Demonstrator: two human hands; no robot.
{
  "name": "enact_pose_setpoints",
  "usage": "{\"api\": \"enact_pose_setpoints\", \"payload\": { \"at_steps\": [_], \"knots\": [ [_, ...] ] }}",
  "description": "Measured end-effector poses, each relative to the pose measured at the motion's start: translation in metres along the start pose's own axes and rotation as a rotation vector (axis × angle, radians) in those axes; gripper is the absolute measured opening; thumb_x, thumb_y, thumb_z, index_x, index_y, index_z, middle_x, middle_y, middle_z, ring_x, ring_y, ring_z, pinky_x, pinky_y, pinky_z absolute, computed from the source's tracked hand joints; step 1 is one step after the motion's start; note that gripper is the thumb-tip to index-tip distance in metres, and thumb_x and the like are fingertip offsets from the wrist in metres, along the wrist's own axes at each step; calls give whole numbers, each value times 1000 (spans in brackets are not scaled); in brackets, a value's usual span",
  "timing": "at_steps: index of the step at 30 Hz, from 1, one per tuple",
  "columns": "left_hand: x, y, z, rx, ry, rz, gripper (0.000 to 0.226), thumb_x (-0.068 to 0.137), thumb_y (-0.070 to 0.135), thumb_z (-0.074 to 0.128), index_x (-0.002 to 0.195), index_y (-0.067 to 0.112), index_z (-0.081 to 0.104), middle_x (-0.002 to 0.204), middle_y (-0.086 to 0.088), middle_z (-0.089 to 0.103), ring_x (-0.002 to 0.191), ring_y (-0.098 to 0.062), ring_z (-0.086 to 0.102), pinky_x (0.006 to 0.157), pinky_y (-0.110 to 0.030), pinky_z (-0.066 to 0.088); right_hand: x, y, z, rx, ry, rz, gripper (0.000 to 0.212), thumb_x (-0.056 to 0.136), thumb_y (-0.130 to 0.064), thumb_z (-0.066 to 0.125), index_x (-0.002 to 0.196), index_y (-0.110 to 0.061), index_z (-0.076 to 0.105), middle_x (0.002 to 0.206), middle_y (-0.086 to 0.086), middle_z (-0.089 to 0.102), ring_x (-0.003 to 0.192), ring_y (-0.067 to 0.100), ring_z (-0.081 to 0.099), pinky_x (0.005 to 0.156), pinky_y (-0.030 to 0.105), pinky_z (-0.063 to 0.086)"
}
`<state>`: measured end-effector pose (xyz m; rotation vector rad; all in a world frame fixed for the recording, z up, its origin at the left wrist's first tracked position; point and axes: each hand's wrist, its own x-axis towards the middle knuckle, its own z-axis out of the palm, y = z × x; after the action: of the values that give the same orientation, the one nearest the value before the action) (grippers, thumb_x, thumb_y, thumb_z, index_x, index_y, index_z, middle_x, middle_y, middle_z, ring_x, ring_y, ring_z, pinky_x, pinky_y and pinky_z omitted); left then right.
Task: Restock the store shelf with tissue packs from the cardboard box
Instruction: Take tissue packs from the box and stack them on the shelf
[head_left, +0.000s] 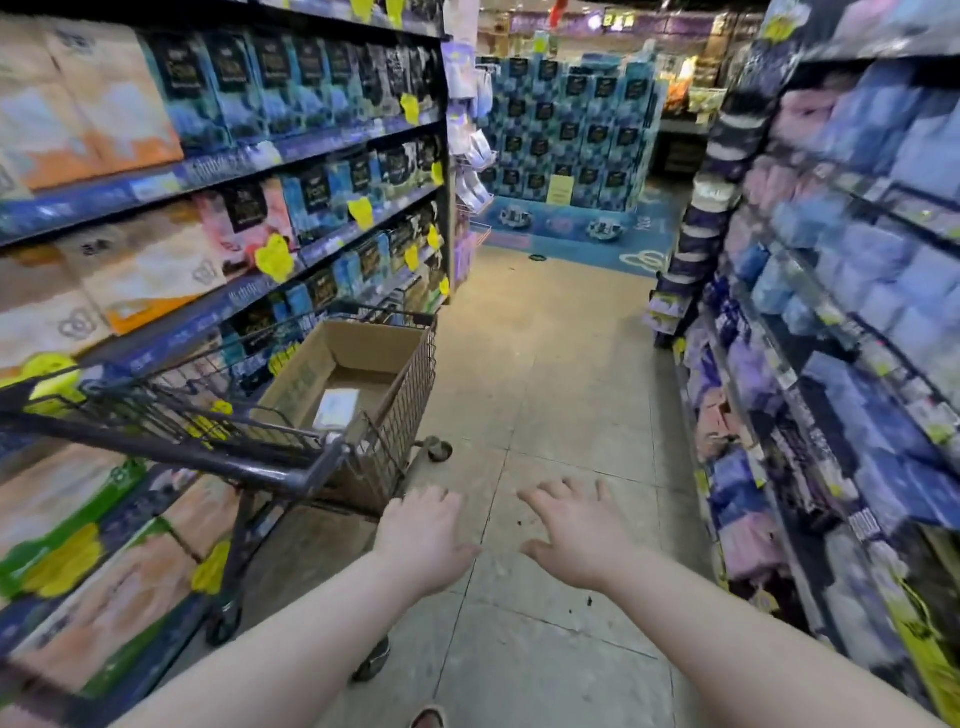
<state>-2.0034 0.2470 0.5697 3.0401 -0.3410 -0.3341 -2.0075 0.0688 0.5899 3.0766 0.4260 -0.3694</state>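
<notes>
Left hand (423, 535): we are reaching it forward palm down, with the fingers loosely spread and gripping nothing. Its fingertips are lying close to the near corner of the shopping cart (410, 379), and we cannot tell whether they are touching it.
Right hand (576, 535): we are stretching it out beside the left one over the floor (545, 364). The fingers are splayed wide, the palm is down, and it is holding nothing.
Shopping cart: it is standing along the left shelf (322, 140), with its dark handle bar pointing toward us and its wire basket carrying one container.
Cardboard box (304, 374): it is sitting inside the cart's basket with its top open, showing us mostly bare brown bottom.
Tissue pack (336, 408): one pale, flat pack is lying on the bottom of the box, toward its near wall. It is too blurred for us to read.
Left shelf: its tiers are holding rows of blue, black, pink and tan packs, with yellow tags (274, 255) hanging off the rails.
Right shelf (852, 322): it is carrying blue, purple and pink packs, all blurred.
Far display (566, 130): blue packs are standing stacked at the end of the aisle.
</notes>
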Motion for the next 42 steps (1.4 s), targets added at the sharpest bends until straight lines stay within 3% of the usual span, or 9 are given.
{"api": "enact_pose_setpoints", "payload": {
  "at_steps": [4,13,18,24,34,42],
  "knots": [
    [76,-6,-5,11,-34,54,68,87,53,47,144,20,28,145,-4,37,131,-27,37,104,-40,33,61,23,-12,13,-17,34,62,92,-46,47,147,-26,26,151,2,32,141,24,23,115,54,10],
    [214,-50,-29,-30,-85,67,65,86,53,50,140,19,35,141,-5,41,131,-27,38,103,-38,33,197,53,-38,18,-116,76,62,93,-48,46,146,-25,26,150,2,35,142,25,22,115,55,9],
    [267,-72,-25,-23,-109,-9,65,87,54,48,141,21,34,144,-4,38,137,-27,28,112,-47,20,269,71,-45,5,-164,36,62,93,-46,46,147,-26,25,151,1,35,142,25,23,115,53,11],
    [335,-111,-23,-78,-111,-236,65,86,55,46,142,23,32,145,-1,33,139,-26,22,114,-50,14,383,87,-51,-12,-215,-156,63,93,-44,47,149,-26,24,153,2,32,144,27,20,115,53,12],
    [404,-135,-27,-290,-53,-735,66,88,58,45,144,27,31,149,4,33,138,-19,30,112,-39,27,550,129,-86,-120,-248,-495,55,92,-39,48,143,-23,33,146,6,40,139,27,30,114,51,18],
    [380,-161,-8,-446,-59,-1085,61,89,59,44,141,29,36,145,6,39,134,-17,37,108,-35,34,626,72,-72,-114,-326,-763,60,91,-45,49,145,-26,32,146,3,43,136,24,35,111,46,29]
  ]
}}
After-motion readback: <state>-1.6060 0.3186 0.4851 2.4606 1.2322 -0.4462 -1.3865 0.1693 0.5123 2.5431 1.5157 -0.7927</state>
